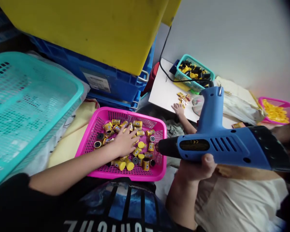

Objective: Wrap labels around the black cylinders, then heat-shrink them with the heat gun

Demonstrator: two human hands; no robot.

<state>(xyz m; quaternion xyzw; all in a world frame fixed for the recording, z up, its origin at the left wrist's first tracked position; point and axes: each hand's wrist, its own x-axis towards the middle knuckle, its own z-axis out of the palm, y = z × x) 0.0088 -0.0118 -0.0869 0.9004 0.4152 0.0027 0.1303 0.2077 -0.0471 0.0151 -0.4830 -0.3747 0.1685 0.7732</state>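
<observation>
While the left hand [124, 141] is laid open on the yellow rolls [137, 123] in the pink basket [125, 175] | blue heat gun [222, 146] is clasped from below by the right hand [195, 167] | one roll is best pinched singly, nozzle kept turned away.

Bright, even indoor light with soft, weak shadows and saturated colours. The pale wall [232, 35] is slightly washed out. Heavy wide-angle warp at the edges, dark vignette down the right side. The blue tool [222, 148] is close to the lens and soft. The teal basket [26, 106] mesh at left is smeared.
</observation>
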